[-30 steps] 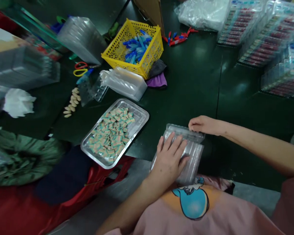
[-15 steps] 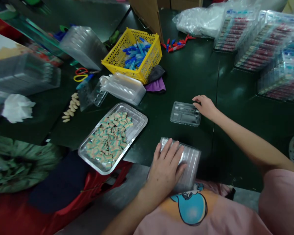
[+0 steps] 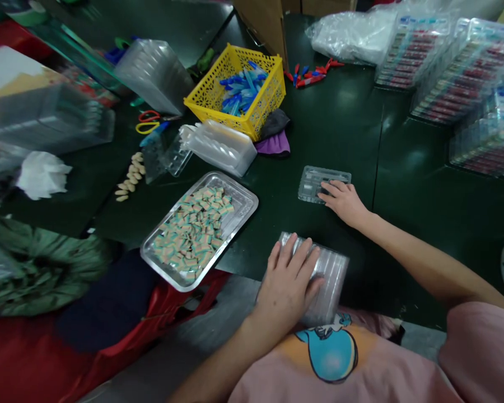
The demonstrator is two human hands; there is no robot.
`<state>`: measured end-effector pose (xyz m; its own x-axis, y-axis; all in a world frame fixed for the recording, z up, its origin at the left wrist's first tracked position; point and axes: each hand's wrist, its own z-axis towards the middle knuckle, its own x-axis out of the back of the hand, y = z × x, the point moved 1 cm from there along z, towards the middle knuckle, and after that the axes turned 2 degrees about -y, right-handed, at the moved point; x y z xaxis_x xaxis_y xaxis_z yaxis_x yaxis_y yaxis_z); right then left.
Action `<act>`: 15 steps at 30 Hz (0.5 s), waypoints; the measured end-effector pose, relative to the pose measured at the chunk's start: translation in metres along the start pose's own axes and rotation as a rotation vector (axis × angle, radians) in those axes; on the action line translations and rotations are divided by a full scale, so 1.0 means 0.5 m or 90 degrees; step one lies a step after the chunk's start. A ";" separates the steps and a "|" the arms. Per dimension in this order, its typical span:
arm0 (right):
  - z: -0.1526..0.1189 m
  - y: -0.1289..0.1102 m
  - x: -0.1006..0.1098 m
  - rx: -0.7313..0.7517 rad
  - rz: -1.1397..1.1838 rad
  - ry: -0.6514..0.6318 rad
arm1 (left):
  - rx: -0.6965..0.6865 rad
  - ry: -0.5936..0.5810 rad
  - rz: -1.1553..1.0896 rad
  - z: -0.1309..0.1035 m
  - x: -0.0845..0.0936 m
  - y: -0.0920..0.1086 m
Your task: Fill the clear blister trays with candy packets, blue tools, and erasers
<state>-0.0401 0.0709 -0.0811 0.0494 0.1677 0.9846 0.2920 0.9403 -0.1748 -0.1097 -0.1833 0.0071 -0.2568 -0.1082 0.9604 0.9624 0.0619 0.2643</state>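
Note:
My left hand [image 3: 288, 280] lies flat, fingers spread, on a stack of clear plastic blister trays [image 3: 330, 277] at the table's near edge. My right hand [image 3: 343, 200] rests with its fingers on a single clear blister tray [image 3: 315, 182] lying alone on the dark green table [image 3: 340, 129], farther out than the stack. To the left stands a metal tray [image 3: 241, 197] filled with several small striped erasers [image 3: 193, 229].
A yellow basket [image 3: 210, 95] of blue items stands behind, with a white plastic stack [image 3: 222, 145], a purple cloth [image 3: 273, 144] and scissors [image 3: 149, 122] nearby. Filled blister packs [image 3: 457, 73] are piled at the right, a plastic bag [image 3: 348, 31] beyond. Green cloth [image 3: 37, 268] lies left.
My right hand lifted one clear tray off the stack, set it down farther out on the table, and now rests on it. My left hand stayed on the stack.

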 end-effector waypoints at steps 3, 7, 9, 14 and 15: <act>0.011 0.005 0.013 -0.087 0.043 0.068 | 0.006 -0.002 -0.003 -0.001 -0.001 0.001; -0.020 -0.042 0.076 -0.080 0.347 -0.047 | 0.005 -0.003 -0.003 -0.001 -0.001 0.000; -0.047 -0.074 0.100 -0.019 0.570 -0.227 | 0.006 -0.003 -0.005 -0.001 -0.002 0.000; -0.066 -0.091 0.102 -0.006 0.689 -0.318 | 0.013 -0.012 -0.028 -0.001 -0.002 0.002; -0.055 -0.077 0.095 -0.040 0.613 -0.236 | 0.015 -0.016 -0.042 -0.001 0.002 0.001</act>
<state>-0.0225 0.0347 -0.0276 -0.0054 0.9319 0.3627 0.3338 0.3435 -0.8778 -0.1096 -0.1838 0.0080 -0.3215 -0.0875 0.9429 0.9412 0.0794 0.3283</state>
